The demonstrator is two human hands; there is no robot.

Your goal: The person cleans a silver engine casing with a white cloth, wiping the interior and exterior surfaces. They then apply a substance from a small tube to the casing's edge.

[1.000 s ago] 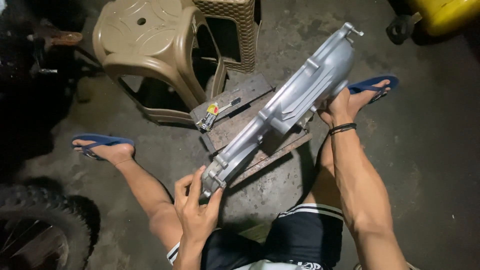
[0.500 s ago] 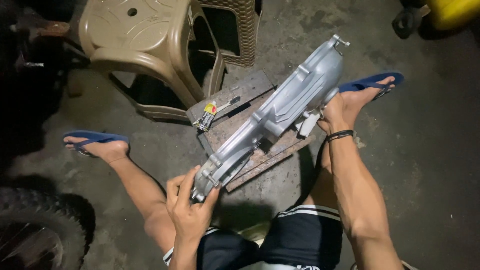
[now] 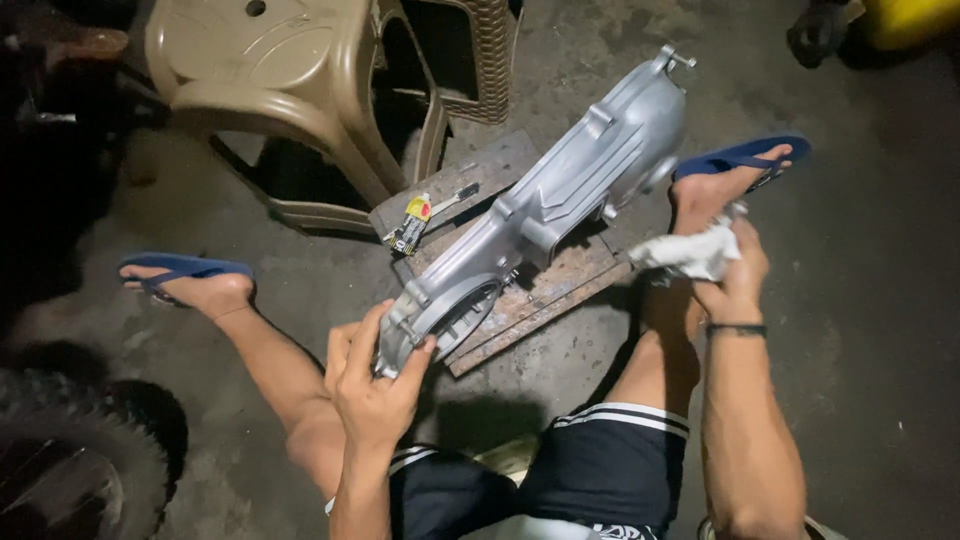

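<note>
So from the head view looking down, the person was squatting on the concrete floor [image 3: 880, 300] with a long silver engine cover [image 3: 560, 200] laid diagonally in front of them, its wide round end down near their lap and the narrow end pointing up and away toward the right. The left hand [image 3: 375, 385] was clamped on that round end, thumb on one side and fingers wrapped around the rim, so it was gripping the casting. The right hand [image 3: 735, 275] was off the cover, just beside its middle section, fingers closed around a bunched-up white rag [image 3: 690, 255]; there was a dark band on that wrist. The cover looked like it was resting on a rusty metal plate [image 3: 540, 300] lying flat on the floor, though I couldn't tell how much of its weight was on the plate versus the hand. On the far corner of that plate sat a small yellow and red tube [image 3: 412, 222] with a thin pale tool [image 3: 452, 197] next to it, touching or nearly so. Both feet were in blue flip-flops, one [image 3: 185, 268] out to the left, the other [image 3: 740, 158] right by the cover's upper end. Behind the plate stood a tan plastic stool [image 3: 260, 70] and a woven tan basket [image 3: 480, 60], and a black tyre [image 3: 70, 460] poked in at the bottom left.
</note>
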